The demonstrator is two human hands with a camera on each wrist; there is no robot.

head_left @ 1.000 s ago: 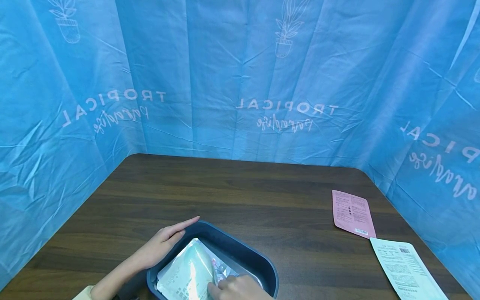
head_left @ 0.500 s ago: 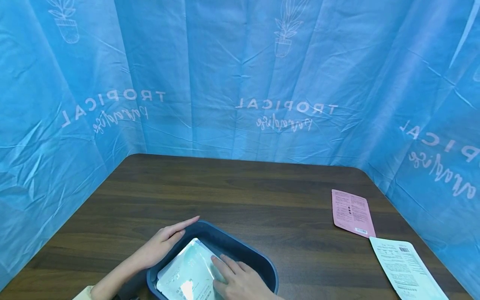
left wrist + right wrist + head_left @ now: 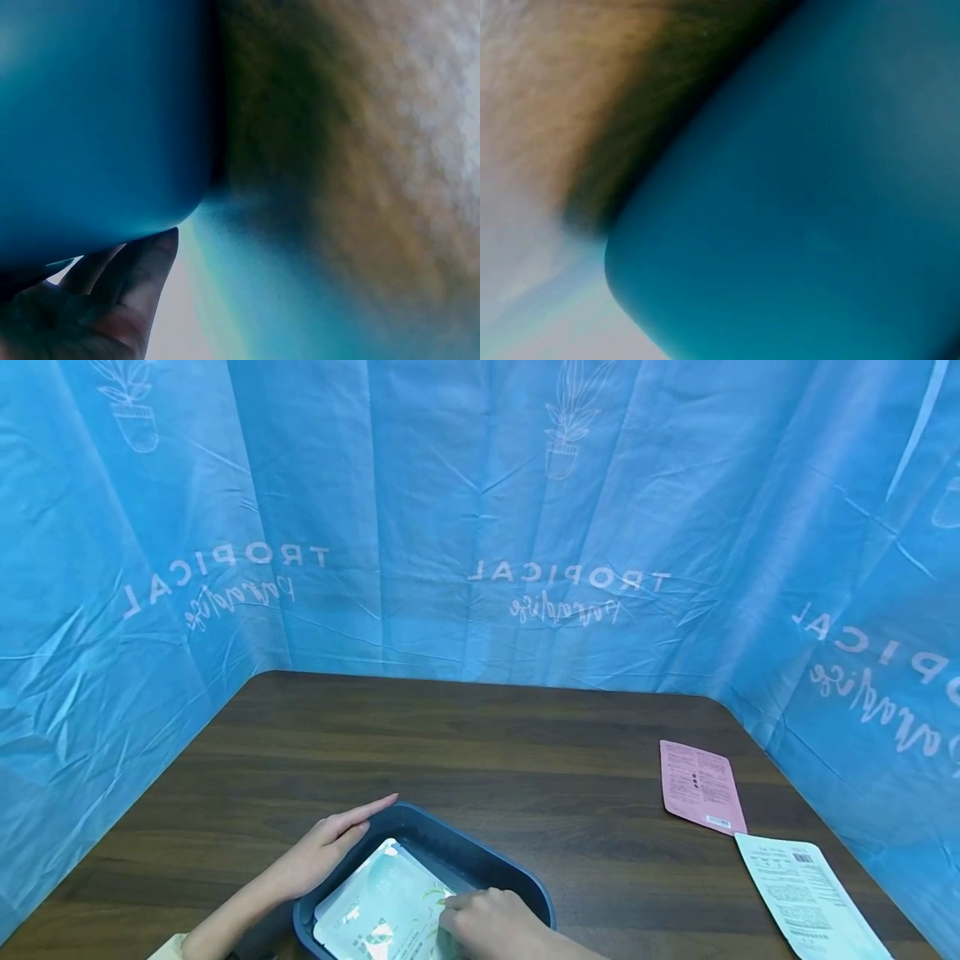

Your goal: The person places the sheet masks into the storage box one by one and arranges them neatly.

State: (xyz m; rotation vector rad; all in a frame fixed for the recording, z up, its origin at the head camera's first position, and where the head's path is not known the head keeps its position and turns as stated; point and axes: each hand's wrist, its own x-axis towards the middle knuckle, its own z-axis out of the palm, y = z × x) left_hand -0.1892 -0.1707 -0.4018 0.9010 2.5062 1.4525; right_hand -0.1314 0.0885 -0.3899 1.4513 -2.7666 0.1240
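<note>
A dark blue basin [image 3: 480,846] stands at the near edge of the table. Inside lies a pale green, shiny sheet mask packet [image 3: 390,902] with a leaf print. My left hand [image 3: 318,853] rests along the basin's far-left rim, fingers fairly straight; in the left wrist view its fingers [image 3: 139,289] touch the outer wall. My right hand [image 3: 495,920] is over the basin, its curled fingers pinching the packet's right edge. The fingertips themselves are hidden. Only the blurred basin wall [image 3: 780,210] fills the right wrist view, with no hand showing.
On the right of the brown wooden table [image 3: 465,743] lie a pink packet [image 3: 701,787] and a pale green packet [image 3: 810,893], corners meeting. Blue printed curtains [image 3: 450,510] enclose the table's back and sides.
The packet settled flat, covering the shiny piece seen beside it earlier. My right hand spread its fingers over it, then curled them at its right edge. The left hand stayed put.
</note>
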